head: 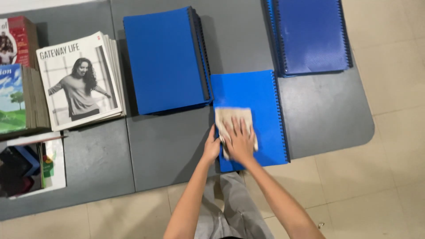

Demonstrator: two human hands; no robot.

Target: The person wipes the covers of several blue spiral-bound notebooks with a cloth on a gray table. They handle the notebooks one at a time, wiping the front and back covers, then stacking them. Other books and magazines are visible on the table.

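A blue spiral-bound book lies flat at the near edge of the grey table, its spine on the right. A beige cloth is spread on its cover. My right hand presses flat on the cloth, fingers spread. My left hand grips the book's left edge, thumb on the cover beside the cloth.
A stack of blue bound books stands just left of it, another blue stack at the back right. Stacks of magazines and a box of items fill the left side. Tiled floor lies to the right.
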